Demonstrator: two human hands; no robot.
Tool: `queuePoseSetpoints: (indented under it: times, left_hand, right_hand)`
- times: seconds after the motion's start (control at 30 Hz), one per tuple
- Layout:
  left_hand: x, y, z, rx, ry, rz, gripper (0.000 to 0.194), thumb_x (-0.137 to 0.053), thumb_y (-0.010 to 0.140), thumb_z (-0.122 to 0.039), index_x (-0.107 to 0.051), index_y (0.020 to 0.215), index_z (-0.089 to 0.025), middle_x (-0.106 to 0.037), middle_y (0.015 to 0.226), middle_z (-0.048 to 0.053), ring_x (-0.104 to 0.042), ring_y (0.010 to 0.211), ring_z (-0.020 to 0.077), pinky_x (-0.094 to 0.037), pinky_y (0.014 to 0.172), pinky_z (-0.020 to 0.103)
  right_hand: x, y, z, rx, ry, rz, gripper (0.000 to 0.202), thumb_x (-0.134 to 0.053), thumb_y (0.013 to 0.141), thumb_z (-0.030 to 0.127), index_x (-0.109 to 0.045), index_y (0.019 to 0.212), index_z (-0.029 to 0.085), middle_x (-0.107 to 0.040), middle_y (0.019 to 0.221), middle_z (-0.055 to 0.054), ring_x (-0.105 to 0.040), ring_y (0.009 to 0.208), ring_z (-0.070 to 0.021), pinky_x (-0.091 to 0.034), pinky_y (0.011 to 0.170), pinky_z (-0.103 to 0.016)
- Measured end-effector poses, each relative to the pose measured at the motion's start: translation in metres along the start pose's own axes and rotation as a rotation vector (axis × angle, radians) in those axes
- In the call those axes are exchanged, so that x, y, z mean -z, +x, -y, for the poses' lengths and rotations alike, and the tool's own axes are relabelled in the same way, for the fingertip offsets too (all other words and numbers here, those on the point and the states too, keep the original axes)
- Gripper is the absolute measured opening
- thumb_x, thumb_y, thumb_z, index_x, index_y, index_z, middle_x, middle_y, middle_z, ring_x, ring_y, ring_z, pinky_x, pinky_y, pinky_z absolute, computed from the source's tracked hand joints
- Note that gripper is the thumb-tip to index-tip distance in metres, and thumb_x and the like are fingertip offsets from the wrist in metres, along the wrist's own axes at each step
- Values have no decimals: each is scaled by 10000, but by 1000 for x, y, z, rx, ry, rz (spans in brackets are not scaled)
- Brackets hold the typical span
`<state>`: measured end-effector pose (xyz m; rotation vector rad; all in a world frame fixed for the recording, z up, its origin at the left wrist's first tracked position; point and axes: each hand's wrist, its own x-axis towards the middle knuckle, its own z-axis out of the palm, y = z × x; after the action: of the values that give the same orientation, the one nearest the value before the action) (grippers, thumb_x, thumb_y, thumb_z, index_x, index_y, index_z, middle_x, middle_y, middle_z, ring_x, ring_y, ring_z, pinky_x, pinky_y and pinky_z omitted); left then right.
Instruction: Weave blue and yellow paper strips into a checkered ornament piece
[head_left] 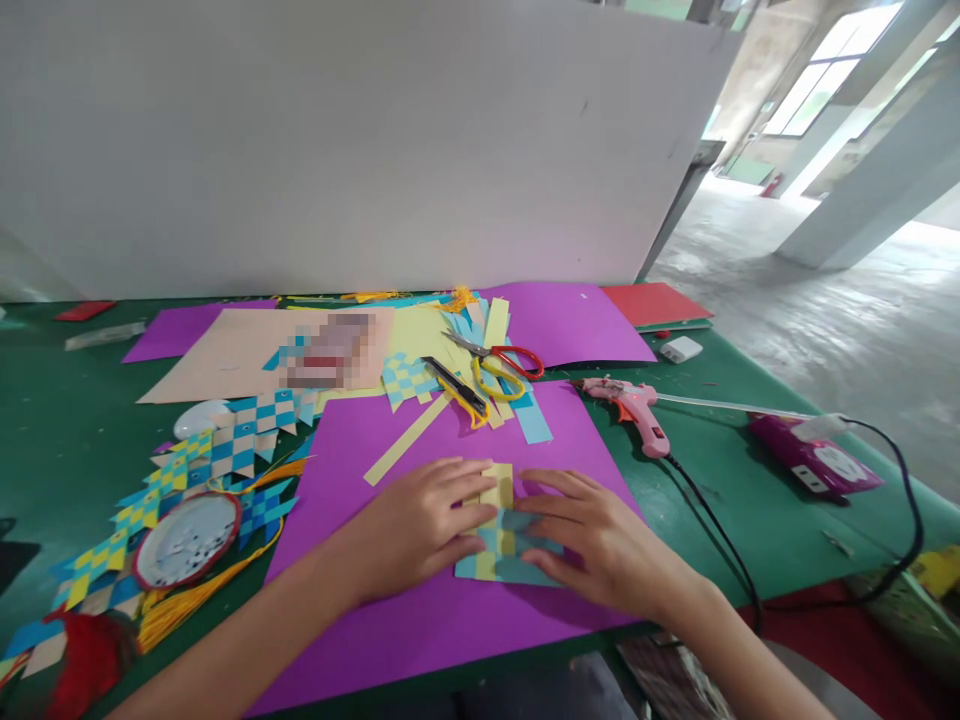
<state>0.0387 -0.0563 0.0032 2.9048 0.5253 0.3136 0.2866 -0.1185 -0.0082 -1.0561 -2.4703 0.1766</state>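
A small piece of woven paper strips (507, 568), light blue and pale yellow, lies on a purple paper sheet (420, 650). My left hand (420, 525) rests on its left side with the fingers stretched out. From the right, my right hand (600, 540) lies over the blue strips, fingers spread. Both hands press flat and partly hide the weave. Just beyond them are a loose yellow strip (409, 440), a utility knife (456, 390) with a yellow grip, and scissors (495, 358) with red and yellow handles.
At right, a pink glue gun (634, 408) lies with its cord trailing past a magenta power strip (814, 455). At left are woven paper decorations (247, 435), a round red-rimmed lid (187, 540) and a yellow tassel (187, 605). A white panel (337, 150) stands behind the green table (720, 520).
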Motion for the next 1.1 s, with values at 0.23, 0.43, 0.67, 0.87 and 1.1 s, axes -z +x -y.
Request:
queuePoseSetpoints:
  times: [0.23, 0.43, 0.67, 0.87, 1.1]
  left_hand:
    - [-12, -7, -10, 50, 91, 3, 408, -509, 935, -409, -587, 1262, -178, -579, 1343, 130, -515, 1262, 292, -423, 1064, 482]
    - [-14, -9, -11, 61, 95, -11, 417, -514, 931, -412, -576, 1281, -194, -573, 1352, 122, -510, 1266, 296, -419, 1063, 487]
    - [-15, -8, -15, 51, 151, -40, 399, -496, 940, -415, -595, 1244, -175, -613, 1302, 118, -545, 1223, 298, -417, 1055, 495]
    - [-18, -5, -21, 78, 176, -66, 387, -482, 946, -411, -602, 1212, -158, -630, 1267, 133, -570, 1187, 311, -455, 1001, 516]
    - [-22, -7, -22, 98, 144, -70, 350, -500, 939, -391, -596, 1197, -175, -607, 1303, 118, -535, 1229, 310, -441, 1021, 522]
  right_hand:
    - [-2, -1, 8, -49, -76, 52, 340, -600, 887, 406, -647, 1180, 239, -597, 1321, -64, -440, 1325, -262, -440, 1056, -471]
    - [-9, -7, 11, -59, -137, 32, 398, -587, 897, 414, -603, 1251, 233, -588, 1338, -56, -429, 1333, -263, -400, 1088, -511]
    - [-13, -8, 9, -114, -193, -41, 484, -554, 911, 422, -540, 1324, 169, -532, 1387, -116, -374, 1367, -286, -390, 1094, -529]
    - [-22, 1, 11, -98, -223, -59, 331, -560, 912, 383, -652, 1172, 199, -596, 1314, -94, -410, 1342, -303, -398, 1085, -533]
    - [-10, -9, 0, -151, -359, -139, 302, -530, 932, 361, -701, 1041, 137, -663, 1194, -131, -472, 1287, -331, -394, 1074, -561]
